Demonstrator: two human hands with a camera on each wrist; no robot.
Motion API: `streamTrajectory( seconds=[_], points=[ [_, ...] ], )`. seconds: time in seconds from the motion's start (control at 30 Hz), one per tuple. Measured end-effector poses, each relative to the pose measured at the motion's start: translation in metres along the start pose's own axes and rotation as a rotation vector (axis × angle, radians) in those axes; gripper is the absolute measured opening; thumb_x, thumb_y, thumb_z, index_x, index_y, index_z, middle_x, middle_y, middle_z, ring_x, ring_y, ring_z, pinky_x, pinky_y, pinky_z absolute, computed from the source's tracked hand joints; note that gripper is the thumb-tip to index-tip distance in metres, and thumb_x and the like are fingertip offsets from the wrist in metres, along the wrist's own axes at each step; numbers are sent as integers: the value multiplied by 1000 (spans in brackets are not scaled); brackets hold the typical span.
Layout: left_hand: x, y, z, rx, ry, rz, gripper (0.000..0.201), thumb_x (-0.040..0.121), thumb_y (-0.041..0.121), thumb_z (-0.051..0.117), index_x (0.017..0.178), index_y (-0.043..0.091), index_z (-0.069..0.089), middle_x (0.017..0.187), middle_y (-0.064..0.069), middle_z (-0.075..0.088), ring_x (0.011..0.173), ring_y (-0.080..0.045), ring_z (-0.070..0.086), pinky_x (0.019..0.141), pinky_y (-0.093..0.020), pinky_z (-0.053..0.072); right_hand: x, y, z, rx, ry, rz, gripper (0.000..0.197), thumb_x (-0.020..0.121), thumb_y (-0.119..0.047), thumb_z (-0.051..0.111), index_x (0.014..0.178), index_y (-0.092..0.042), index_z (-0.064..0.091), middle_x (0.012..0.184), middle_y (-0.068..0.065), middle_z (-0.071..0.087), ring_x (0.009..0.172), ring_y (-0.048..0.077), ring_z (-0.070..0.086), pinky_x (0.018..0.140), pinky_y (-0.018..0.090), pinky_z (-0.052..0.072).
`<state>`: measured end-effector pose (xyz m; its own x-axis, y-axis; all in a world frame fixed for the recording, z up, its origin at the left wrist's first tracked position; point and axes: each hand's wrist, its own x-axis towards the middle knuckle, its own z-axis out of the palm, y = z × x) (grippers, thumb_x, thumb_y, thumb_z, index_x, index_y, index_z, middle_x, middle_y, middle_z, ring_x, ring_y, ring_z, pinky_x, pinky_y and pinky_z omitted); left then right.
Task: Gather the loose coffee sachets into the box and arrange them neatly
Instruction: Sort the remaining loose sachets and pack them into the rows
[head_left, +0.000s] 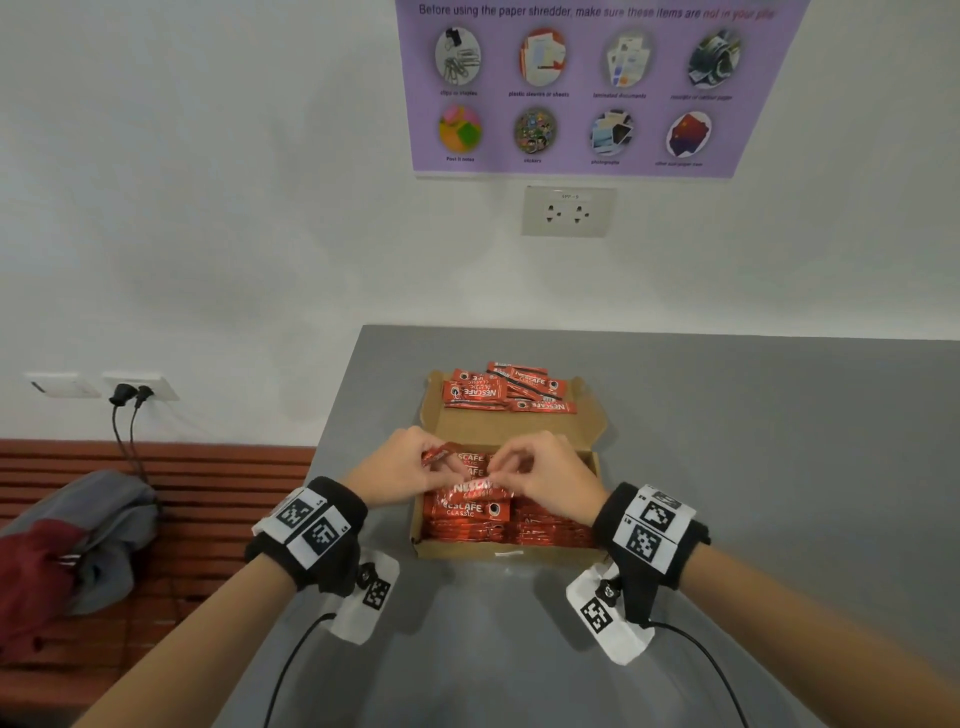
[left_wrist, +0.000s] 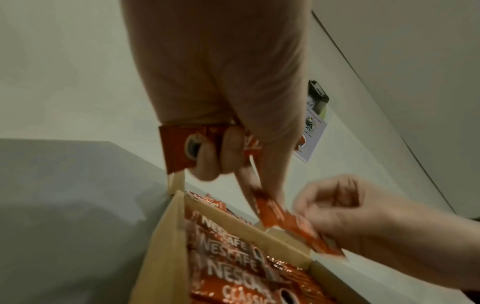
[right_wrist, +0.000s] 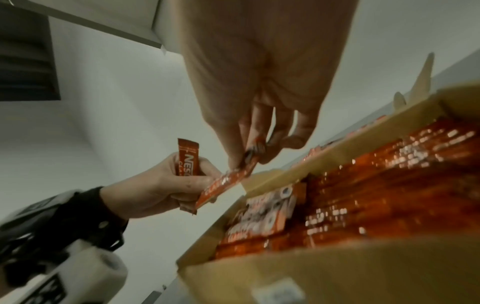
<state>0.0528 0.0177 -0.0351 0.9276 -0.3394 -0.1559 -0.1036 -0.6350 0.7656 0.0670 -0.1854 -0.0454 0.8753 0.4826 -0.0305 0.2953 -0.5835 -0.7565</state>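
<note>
Over the open cardboard box (head_left: 506, 545) at the centre of the head view, a person's two hands meet above rows of red coffee sachets already laid inside. The left hand (head_left: 402, 467) has its fingers curled round a small bunch of sachets (left_wrist: 182, 147), one end jutting out past the knuckles in the left wrist view, while the right hand (head_left: 545, 480) pinches a single sachet (right_wrist: 228, 181) by its end between thumb and fingertips (right_wrist: 255, 148), drawing it from, or passing it across, the left hand's bunch; which of the two cannot be told. The packed sachets (head_left: 470, 506) fill the lower half of the box, some flat with labels up at the left, others standing on edge at the right. A loose heap of sachets (head_left: 504, 389) lies on the box's open lid (head_left: 519, 428) toward the top of the grey table (head_left: 727, 441), well apart from the hands. The step in hand appears to be feeding held sachets one at a time into the box. The next move likely calls for setting the pinched sachet down in line with its neighbours, then returning to the heap on the lid, which remains to be gathered. The work looks roughly past halfway.
</note>
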Motion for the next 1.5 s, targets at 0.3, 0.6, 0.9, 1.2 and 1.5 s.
streamTrajectory(
  seconds=[0.3, 0.6, 0.9, 1.2, 1.5],
  points=[
    [-11, -2, 6, 172, -118, -5, 27, 71, 20, 80, 94, 12, 70, 83, 21, 58, 75, 4, 57, 68, -3, 43, -6, -3, 30, -50, -75, 33, 6, 81, -18, 71, 83, -12, 72, 86, 2, 70, 75, 10, 62, 71, 17, 51],
    [-14, -7, 15, 278, -126, 25, 17, 75, 20, 76, 88, 17, 64, 89, 14, 56, 76, 4, 52, 74, -7, 44, -9, -1, 34, -224, -56, -28, 7, 82, -22, 70, 84, -16, 71, 85, -3, 70, 76, 8, 62, 73, 24, 51],
    [-4, 5, 28, 262, 56, 59, 40, 88, 8, 52, 127, 9, 51, 116, -2, 52, 106, -13, 50, 91, -23, 45, -3, -22, 12, 159, 102, -92, 19, 91, -22, 57, 107, -13, 64, 80, -9, 63, 66, 9, 64, 66, 20, 54],
    [-14, 4, 10, 6, 151, 15, 24, 91, 17, 58, 114, 14, 64, 105, 1, 66, 89, -3, 60, 77, -16, 53, -13, 4, 0, -5, 264, -38, 9, 82, -26, 69, 90, -24, 72, 73, -21, 61, 68, 1, 55, 65, 12, 43],
    [-29, -14, 17, 13, 221, 223, 12, 76, 6, 74, 83, 15, 71, 92, 17, 58, 96, 11, 55, 82, -11, 51, -30, 11, 10, 74, 12, -78, 18, 76, -27, 75, 92, -19, 70, 99, -6, 66, 71, 11, 64, 69, 26, 56]
  ],
)
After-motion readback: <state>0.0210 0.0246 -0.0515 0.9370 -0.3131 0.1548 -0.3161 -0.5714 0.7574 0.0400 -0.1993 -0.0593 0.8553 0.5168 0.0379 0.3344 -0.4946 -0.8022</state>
